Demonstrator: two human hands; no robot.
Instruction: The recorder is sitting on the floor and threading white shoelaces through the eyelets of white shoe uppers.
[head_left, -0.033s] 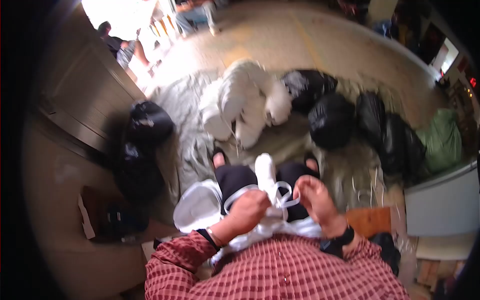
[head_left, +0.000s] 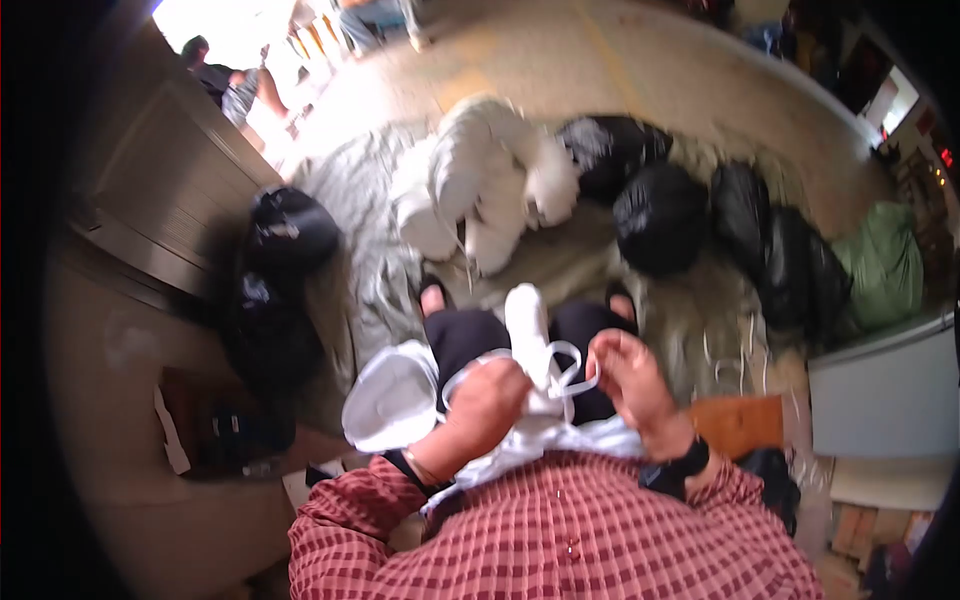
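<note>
A long white bundle [head_left: 524, 318] with a rounded far end lies between my knees, pointing away from me. A thin white strap [head_left: 566, 358] makes a loop at its near part. My left hand [head_left: 490, 402] is closed on the strap, left of the loop; a curve of strap shows behind its knuckles. On the loop's right side my right hand [head_left: 636, 385] has its fingers bent and pinched at the strap. White cloth [head_left: 570, 437] lies across my lap. Beside my left knee is a white piece [head_left: 392, 400] with a wide rounded opening. What it is, I cannot make out.
Stacked white rolls [head_left: 485, 185] lie ahead on a grey-green sheet [head_left: 360, 190]. Black bags [head_left: 660, 220] stand right, another black bag [head_left: 292, 228] left, a green bag [head_left: 885, 262] far right. An orange-brown board [head_left: 738, 424] is by my right wrist. A person [head_left: 225, 85] sits by the bright doorway.
The whole scene sits slightly higher in the picture now. Both hands keep nearly the same hold on the strap.
</note>
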